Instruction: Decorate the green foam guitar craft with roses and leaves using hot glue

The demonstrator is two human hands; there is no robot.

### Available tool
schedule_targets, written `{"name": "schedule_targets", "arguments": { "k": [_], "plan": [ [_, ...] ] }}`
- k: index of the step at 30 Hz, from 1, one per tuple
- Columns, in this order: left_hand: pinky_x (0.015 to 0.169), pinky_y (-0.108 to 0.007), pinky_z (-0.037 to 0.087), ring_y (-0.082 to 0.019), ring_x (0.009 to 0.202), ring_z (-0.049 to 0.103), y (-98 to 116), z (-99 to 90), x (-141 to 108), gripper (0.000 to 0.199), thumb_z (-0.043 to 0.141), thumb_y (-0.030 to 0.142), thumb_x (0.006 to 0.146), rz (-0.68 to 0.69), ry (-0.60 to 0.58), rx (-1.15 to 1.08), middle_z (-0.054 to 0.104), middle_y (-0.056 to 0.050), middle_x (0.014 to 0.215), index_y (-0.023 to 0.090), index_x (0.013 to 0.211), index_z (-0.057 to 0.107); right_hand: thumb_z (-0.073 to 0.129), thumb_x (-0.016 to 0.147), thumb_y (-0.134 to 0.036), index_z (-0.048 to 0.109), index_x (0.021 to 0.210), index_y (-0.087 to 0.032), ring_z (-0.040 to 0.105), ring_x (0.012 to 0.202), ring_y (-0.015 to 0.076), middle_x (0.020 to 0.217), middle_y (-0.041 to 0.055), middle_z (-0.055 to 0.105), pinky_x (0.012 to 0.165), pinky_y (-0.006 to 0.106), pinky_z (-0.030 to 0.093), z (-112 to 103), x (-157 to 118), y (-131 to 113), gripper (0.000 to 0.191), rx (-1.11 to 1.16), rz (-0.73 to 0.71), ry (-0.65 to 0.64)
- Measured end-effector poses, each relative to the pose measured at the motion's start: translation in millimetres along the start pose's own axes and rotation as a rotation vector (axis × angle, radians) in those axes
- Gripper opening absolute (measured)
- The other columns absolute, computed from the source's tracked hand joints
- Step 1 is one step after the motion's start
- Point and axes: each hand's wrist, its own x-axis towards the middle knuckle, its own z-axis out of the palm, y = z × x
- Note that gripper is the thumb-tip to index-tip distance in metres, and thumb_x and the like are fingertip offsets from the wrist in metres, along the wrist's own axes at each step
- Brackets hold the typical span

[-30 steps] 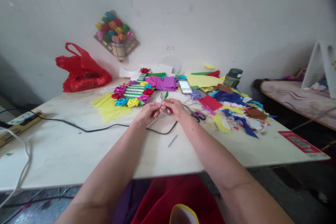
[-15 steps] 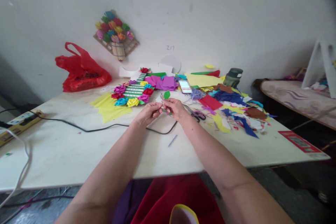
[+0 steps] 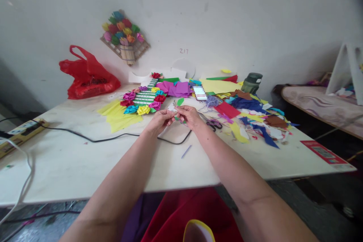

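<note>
- Leftmost, red bag (image 3: 89, 79), on table (image 3: 113, 170).
- Flower-edged panel (image 3: 144, 98), narrow end pointing away.
- Left hand (image 3: 161, 120): fingertips closed, meeting the right's; any grip hidden.
- Green leaf (image 3: 180, 101): just beyond the fingertips, long axis slanting slightly up rightward.
- Right hand (image 3: 188, 117): pinching the leaf's stem end, partly hidden.
- Scissors (image 3: 215, 124), then paper scraps (image 3: 246, 106).

Single head-worn view, facing forward and down (wall ahead), both hands within arm's reach.
</note>
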Motion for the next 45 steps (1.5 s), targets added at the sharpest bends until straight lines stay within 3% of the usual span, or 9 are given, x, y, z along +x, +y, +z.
{"name": "schedule_targets", "arguments": {
  "k": [20,35,40,45],
  "plan": [
    [0.034,-0.016,0.022,-0.002,0.034,0.038,0.2,0.2,0.6,0.017,0.069,0.022,0.063,-0.025,-0.013,-0.066,0.056,-0.001,0.050,0.009,0.062,0.059,0.075,0.054,-0.036,0.061,0.063,-0.014,0.038,0.034,0.0036,0.048,-0.0033,0.057,0.034,0.018,0.025,1.9,-1.6,-1.0,0.028,-0.010,0.010,-0.008],
    [0.034,-0.016,0.020,-0.002,0.034,0.037,-2.7,-2.1,2.9,0.021,0.069,0.028,0.064,-0.031,-0.088,-0.048,0.056,-0.002,0.052,0.009,0.066,0.062,0.074,0.054,-0.037,0.059,0.065,-0.014,0.036,0.033,0.0029,0.047,-0.0038,0.056,0.033,0.019,0.022,3.7,-3.3,-2.9,0.029,-0.025,0.016,0.016],
    [0.035,-0.017,0.019,-0.002,0.035,0.035,-1.8,-2.0,2.3,0.022,0.070,0.029,0.063,-0.031,-0.061,-0.003,0.054,0.000,0.049,0.010,0.065,0.059,0.074,0.054,-0.036,0.058,0.064,-0.014,0.033,0.032,0.0026,0.046,-0.0040,0.056,0.032,0.018,0.020,1.7,-1.2,0.0,0.028,-0.052,0.003,0.040],
    [0.038,-0.017,0.027,-0.004,0.038,0.042,-3.1,-1.1,1.8,0.025,0.074,0.028,0.060,0.002,-0.017,0.073,0.056,0.000,0.051,0.012,0.063,0.055,0.074,0.052,-0.036,0.055,0.060,-0.015,0.034,0.031,0.0031,0.044,-0.0035,0.055,0.032,0.019,0.022,2.8,-1.3,-0.7,0.029,-0.070,-0.006,0.095]
  ]
}}
